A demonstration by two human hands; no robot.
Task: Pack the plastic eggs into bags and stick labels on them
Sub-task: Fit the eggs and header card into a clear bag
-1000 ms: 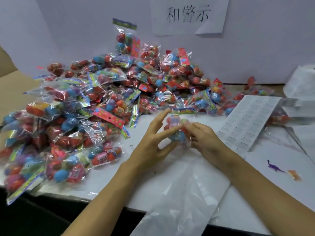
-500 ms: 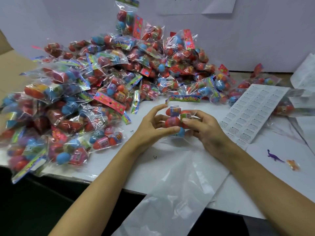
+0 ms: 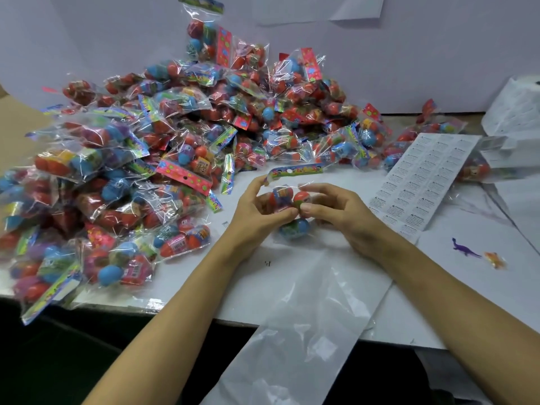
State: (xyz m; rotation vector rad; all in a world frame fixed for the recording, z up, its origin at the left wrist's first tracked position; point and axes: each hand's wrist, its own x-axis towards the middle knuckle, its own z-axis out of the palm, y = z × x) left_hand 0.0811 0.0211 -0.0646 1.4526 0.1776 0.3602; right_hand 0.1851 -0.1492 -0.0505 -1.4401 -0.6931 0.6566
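A small clear bag of plastic eggs (image 3: 287, 200), red and blue with a colourful header strip on top, sits between both hands just above the white table (image 3: 455, 302). My left hand (image 3: 257, 209) grips its left side with thumb and fingers. My right hand (image 3: 336, 211) pinches its right side at the red egg. A sheet of white labels (image 3: 423, 182) lies flat to the right of my right hand.
A big heap of filled egg bags (image 3: 175, 135) covers the table's left and back. A long clear plastic bag (image 3: 306, 323) hangs over the front edge. A purple toy dinosaur (image 3: 464, 248) and an orange toy (image 3: 495, 260) lie at right. White paper sheets (image 3: 517, 106) sit far right.
The bag has turned in my hands and its header strip now stands up above my fingers. Both hands stayed at the same spot on the table.
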